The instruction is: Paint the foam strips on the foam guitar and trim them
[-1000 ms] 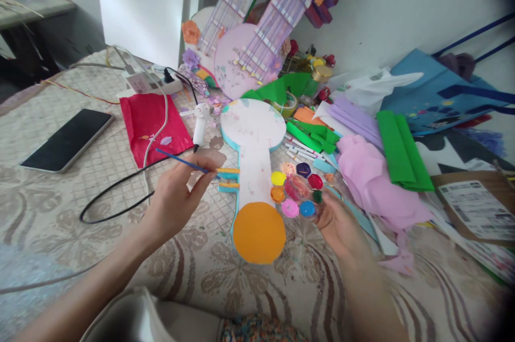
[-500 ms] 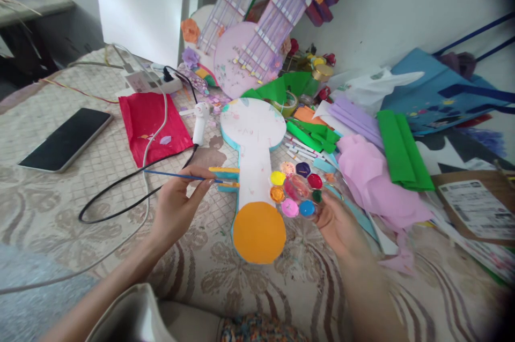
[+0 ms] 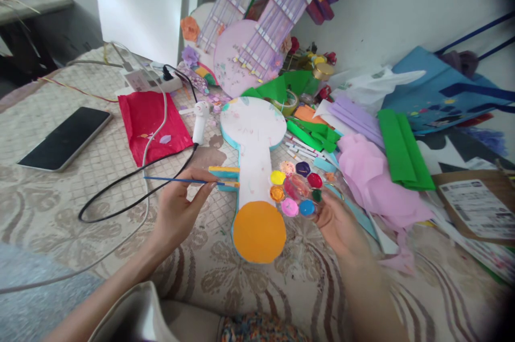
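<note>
Pinched in my left hand (image 3: 179,208) is a thin blue paintbrush (image 3: 161,179), its tip resting at the lower of two side prongs on a key-shaped cutout (image 3: 254,165). The cutout lies on the table, white on its shaft and upper disc, with light-blue edges. Orange covers its lower disc (image 3: 259,232), and orange-yellow shows on top of the prongs. My right hand (image 3: 338,224) is closed on the edge of a flower-shaped paint palette (image 3: 296,187), held just right of the shaft. Its wells hold several colours, among them yellow, orange, pink, blue and red.
A phone (image 3: 66,138), red crepe paper (image 3: 155,125), a white glue gun (image 3: 200,122) and looping cables lie at left. Decorated pink cutouts (image 3: 237,58) stand behind. Pink crepe paper (image 3: 370,176), green paper (image 3: 404,149), a blue bag (image 3: 434,90) and cardboard (image 3: 478,205) crowd the right.
The brush has tilted slightly flatter, its back end a little lower, and my left hand has shifted down slightly along with it. My right hand and the palette stay nearly still.
</note>
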### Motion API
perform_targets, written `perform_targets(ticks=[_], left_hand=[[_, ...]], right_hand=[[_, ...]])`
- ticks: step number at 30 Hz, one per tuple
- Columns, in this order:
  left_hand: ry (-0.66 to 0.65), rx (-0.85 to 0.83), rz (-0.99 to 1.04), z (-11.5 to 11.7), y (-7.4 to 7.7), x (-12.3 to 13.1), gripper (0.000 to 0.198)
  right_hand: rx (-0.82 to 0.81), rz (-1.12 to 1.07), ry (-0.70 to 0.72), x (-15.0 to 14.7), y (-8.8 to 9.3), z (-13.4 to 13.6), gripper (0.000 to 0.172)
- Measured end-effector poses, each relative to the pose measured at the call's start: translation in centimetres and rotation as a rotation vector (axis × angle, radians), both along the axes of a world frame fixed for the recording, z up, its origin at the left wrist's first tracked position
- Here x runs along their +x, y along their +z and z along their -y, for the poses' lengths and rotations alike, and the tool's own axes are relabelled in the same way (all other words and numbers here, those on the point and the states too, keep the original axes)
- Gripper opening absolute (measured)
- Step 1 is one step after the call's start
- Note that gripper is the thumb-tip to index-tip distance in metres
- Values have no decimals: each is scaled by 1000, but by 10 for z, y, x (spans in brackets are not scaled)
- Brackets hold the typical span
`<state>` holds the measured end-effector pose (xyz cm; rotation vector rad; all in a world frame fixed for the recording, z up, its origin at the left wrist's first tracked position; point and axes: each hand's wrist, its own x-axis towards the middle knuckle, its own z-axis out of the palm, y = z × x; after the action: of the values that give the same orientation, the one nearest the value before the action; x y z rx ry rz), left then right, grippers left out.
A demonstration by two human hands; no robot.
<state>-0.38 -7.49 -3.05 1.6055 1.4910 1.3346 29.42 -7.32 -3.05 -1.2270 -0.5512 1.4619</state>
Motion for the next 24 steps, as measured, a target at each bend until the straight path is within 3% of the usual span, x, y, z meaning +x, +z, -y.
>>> perform_targets(ticks=[24], left_hand=[[-18, 99, -176, 1, 4, 0, 7]], right_hand=[[3, 24, 0, 1, -1, -1, 13]])
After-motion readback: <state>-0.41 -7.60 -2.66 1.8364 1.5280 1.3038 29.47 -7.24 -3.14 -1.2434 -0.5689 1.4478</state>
